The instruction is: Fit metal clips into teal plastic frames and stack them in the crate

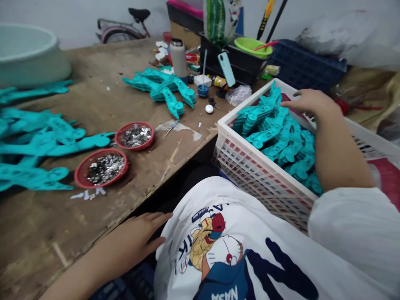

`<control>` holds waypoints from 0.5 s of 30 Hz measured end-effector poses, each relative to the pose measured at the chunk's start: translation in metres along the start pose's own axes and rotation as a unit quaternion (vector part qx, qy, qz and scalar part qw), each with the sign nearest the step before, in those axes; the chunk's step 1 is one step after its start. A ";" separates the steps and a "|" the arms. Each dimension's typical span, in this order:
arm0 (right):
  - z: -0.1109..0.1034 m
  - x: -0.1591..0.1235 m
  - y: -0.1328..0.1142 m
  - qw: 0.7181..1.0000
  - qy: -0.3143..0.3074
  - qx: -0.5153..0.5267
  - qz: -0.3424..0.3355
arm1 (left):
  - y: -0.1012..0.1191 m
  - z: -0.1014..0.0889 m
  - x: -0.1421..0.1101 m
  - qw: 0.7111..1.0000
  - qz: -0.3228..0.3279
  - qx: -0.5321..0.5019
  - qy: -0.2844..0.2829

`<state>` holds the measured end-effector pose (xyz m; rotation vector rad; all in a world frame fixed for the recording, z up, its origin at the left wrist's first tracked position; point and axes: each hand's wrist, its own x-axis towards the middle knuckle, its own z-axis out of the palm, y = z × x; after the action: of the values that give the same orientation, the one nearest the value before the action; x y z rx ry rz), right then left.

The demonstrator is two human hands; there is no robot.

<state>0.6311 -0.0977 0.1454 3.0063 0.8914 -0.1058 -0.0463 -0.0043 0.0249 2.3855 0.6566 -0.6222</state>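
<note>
Teal parts (286, 137) lie inside the basket's rim (265, 160), right hand (317, 103) above.

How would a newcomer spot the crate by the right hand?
From the brown table, look past its right edge. There the right hand is over a white crate of piled teal parts; unlike the dark blue crate behind it, its rim and walls are white.

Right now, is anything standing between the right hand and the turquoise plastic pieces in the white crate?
Nothing visible is: the right hand is at the far side of the white crate, close by the turquoise plastic pieces. Whether they touch, I cannot tell.
</note>
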 end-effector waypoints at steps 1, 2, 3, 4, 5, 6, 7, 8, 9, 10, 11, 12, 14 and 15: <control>0.002 0.003 0.000 1.000 -0.008 0.012 0.009 | 0.000 -0.001 0.000 1.000 -0.006 0.000 -0.003; 0.008 0.007 0.000 0.999 -0.023 0.037 0.017 | 0.000 -0.001 0.001 1.000 -0.013 0.004 -0.004; 0.019 0.009 0.000 0.996 -0.042 0.069 0.025 | -0.002 -0.001 0.000 1.000 -0.020 0.009 -0.006; 0.034 0.010 0.000 0.993 -0.059 0.100 0.036 | -0.005 0.000 0.000 1.000 -0.024 0.013 -0.006; 0.051 0.010 0.000 0.988 -0.073 0.129 0.050 | -0.008 0.001 -0.001 1.000 -0.023 0.014 -0.002; 0.069 0.009 -0.001 0.984 -0.078 0.146 0.062 | -0.012 0.003 -0.001 1.000 -0.019 0.013 0.003; 0.087 0.008 -0.002 0.983 -0.074 0.155 0.067 | -0.016 0.006 -0.001 1.000 -0.014 0.010 0.012; 0.103 0.008 -0.003 0.983 -0.063 0.159 0.068 | -0.021 0.008 -0.001 1.000 -0.009 0.005 0.021; 0.117 0.008 -0.006 0.984 -0.050 0.161 0.063 | -0.024 0.011 -0.001 1.000 -0.009 0.002 0.026; 0.128 0.009 -0.008 0.984 -0.036 0.164 0.057 | -0.027 0.014 0.000 1.000 -0.010 0.001 0.028; 0.135 0.011 -0.011 0.984 -0.025 0.167 0.052 | -0.030 0.016 0.000 1.000 -0.013 0.000 0.027; 0.140 0.013 -0.014 0.984 -0.017 0.168 0.049 | -0.031 0.018 0.001 1.000 -0.015 -0.001 0.025; 0.142 0.020 -0.018 0.985 -0.009 0.167 0.046 | -0.032 0.020 0.002 1.000 -0.019 0.002 0.020; 0.141 0.024 -0.019 0.985 -0.006 0.166 0.046 | -0.032 0.020 0.002 1.000 -0.021 0.004 0.019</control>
<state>0.6315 -0.0720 0.0035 3.3429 0.8028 -0.2998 -0.0685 0.0068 -0.0037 2.4022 0.7243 -0.5989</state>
